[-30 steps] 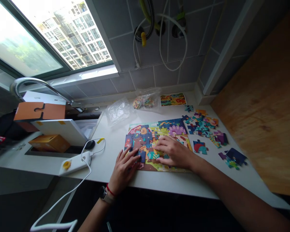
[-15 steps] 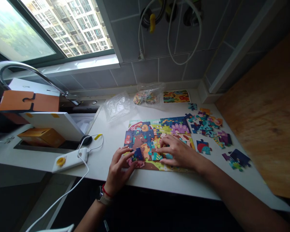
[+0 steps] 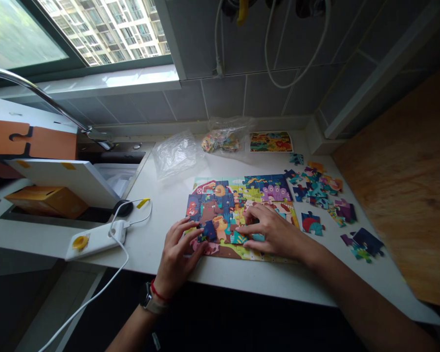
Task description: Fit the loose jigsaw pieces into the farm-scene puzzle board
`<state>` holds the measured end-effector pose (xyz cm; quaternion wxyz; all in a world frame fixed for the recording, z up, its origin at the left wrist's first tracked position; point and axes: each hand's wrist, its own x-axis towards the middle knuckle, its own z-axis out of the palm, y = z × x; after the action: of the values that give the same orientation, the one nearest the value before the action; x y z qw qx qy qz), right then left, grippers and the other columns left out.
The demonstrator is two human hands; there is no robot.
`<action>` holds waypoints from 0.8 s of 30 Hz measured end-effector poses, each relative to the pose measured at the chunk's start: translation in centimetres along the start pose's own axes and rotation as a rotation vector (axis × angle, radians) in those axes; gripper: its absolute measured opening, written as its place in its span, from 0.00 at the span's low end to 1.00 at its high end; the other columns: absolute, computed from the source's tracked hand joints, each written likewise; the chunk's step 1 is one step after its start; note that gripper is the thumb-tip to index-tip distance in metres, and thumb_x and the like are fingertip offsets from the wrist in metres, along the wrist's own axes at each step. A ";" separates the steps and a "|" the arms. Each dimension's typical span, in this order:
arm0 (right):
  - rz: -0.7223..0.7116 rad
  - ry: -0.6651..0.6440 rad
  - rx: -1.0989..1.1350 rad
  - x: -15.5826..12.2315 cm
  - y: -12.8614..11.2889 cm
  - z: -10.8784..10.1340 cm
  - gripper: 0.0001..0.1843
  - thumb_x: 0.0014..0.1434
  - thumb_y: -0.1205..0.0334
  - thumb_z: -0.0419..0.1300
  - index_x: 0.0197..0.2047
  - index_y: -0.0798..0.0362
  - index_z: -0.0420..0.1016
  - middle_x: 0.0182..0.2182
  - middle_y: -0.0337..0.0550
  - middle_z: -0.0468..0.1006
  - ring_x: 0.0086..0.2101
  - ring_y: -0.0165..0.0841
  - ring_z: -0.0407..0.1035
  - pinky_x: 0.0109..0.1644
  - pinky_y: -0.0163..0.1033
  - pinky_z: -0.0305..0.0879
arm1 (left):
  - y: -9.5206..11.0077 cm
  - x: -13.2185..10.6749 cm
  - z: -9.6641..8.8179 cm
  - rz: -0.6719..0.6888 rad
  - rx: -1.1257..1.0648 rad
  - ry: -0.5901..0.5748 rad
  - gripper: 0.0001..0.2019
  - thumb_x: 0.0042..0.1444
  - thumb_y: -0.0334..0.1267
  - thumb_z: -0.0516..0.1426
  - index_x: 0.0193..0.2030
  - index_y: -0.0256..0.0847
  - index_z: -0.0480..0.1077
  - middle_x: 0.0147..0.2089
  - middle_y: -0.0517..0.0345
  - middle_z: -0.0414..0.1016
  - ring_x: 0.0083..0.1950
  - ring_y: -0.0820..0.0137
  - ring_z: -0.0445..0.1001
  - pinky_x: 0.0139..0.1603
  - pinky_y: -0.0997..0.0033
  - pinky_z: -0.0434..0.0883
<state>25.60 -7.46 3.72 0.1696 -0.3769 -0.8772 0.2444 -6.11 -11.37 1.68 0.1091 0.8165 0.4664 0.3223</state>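
A colourful jigsaw puzzle (image 3: 223, 208) with farm animals lies largely joined on the white counter. My left hand (image 3: 179, 252) is at its lower left corner, thumb and fingers closed on a dark blue puzzle piece (image 3: 208, 231) that overlaps the joined part. Over the middle of the puzzle, my right hand (image 3: 269, 230) has its fingers bent, with the index finger and thumb at the edges of a teal puzzle piece (image 3: 237, 237). That hand and forearm cover the puzzle's lower right part.
Loose puzzle pieces (image 3: 317, 188) lie in a heap to the right, with a red-and-teal piece (image 3: 312, 224) nearer. Behind are plastic bags (image 3: 178, 155) and a picture card (image 3: 271, 142). A power strip (image 3: 97, 239) with a white cable sits left, beside the sink and boxes (image 3: 46, 205).
The dark blue piece in my left hand has turned and shifted slightly left. My right hand stays in place on the puzzle. The camera view has tilted down a little.
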 end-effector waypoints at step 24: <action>-0.078 -0.084 0.023 -0.4 -1.3 -0.5 0.17 0.61 0.55 0.73 0.54 0.38 0.85 0.45 0.47 0.76 0.51 0.46 0.70 0.65 0.59 0.62 | 0.0 0.2 -0.1 -0.061 -0.008 -0.092 0.09 0.68 0.37 0.62 0.53 0.48 0.76 0.60 0.50 0.76 0.70 0.51 0.68 0.67 0.41 0.72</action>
<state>25.38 -8.42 4.78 0.1463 -0.3296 -0.8947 0.2634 -6.08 -11.24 1.80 0.1435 0.8154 0.4843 0.2828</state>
